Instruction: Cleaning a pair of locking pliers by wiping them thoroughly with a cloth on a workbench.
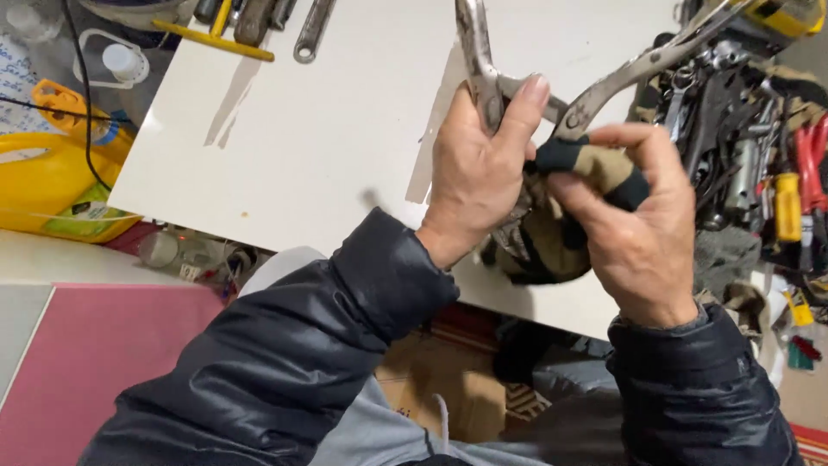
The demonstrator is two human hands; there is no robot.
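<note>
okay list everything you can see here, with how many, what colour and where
metal pliers: one, grey steel, handles spread open, held over the board in the left hand
cloth: one, black and tan, bunched around the pliers' joint in the right hand
white board: one, white, work surface under the hands
wrench: one, grey, top edge of the board
yellow basin: one, yellow, far left
pile of tools: many, mostly dark metal with red and yellow handles, right side
pink sheet: one, pink, lower left
left hand: grip closed around the pliers
right hand: grip pinching the cloth
</note>
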